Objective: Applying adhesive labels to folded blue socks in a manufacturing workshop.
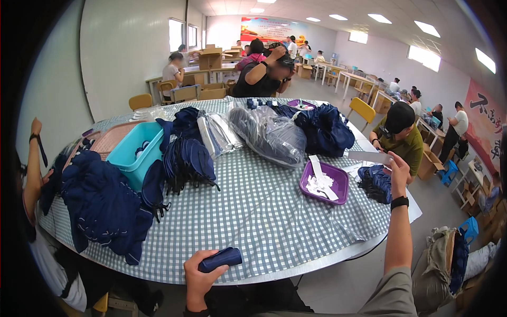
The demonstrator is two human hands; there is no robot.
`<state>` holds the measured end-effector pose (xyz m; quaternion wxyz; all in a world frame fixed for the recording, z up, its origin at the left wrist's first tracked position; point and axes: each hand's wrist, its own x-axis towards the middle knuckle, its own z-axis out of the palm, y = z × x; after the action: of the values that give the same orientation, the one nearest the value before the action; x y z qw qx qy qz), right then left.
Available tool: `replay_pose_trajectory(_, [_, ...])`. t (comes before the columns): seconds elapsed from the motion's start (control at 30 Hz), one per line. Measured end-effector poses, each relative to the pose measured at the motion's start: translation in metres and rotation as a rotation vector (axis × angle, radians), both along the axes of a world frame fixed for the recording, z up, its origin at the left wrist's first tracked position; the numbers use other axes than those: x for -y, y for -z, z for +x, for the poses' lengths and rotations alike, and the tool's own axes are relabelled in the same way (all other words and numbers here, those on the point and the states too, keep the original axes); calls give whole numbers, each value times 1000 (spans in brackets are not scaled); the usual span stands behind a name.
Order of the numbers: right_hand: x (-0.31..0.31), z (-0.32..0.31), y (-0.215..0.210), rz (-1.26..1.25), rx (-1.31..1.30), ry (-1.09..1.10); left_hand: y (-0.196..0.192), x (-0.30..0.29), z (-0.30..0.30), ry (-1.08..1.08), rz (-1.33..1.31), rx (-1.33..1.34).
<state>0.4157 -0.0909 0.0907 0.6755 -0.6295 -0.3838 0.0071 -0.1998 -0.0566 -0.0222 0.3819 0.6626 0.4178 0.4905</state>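
Near the table's front edge, my left hand (198, 273) is closed around a small rolled bundle of navy cloth (227, 258), thumb on its near side. My right hand (399, 170) is raised over the right side of the table, pinching one end of a pale flat strip (368, 157) that points left. Below and left of that hand sits a purple tray (344, 196) with white paper strips (320, 185) piled in it. Just under the right hand lies a heap of navy cloth pieces with dark cords (376, 183).
A checked cloth (253, 222) covers the table. Navy fabric (100, 201), a turquoise bin (132, 153), clear-bagged goods (269, 132) and dark blue cloth (330, 129) stand along the left and far sides. Co-workers sit at the right, far and left edges; a yellow chair (362, 110) is beyond.
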Motion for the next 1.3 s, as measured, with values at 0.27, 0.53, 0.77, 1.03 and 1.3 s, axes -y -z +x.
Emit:
replay_pose_trajectory(0.27, [8, -52, -30, 6, 44, -51, 0, -1, 1, 9, 8, 13])
replay_pose_trajectory(0.53, [13, -162, -41, 208, -19, -210, -2, 5, -2, 1, -110, 99])
replay_pose_trajectory(0.77, [16, -294, -10, 427, -442, -427, -2, 35, 5, 109, -373, 639])
replay_pose_trajectory(1.03, [18, -380, 31, -1, -707, -756, -36, 35, 38, 384, -48, 398])
replay_pose_trajectory(1.3, [13, -398, 41, 3, -740, -808, -12, 46, 31, 334, -392, 907])
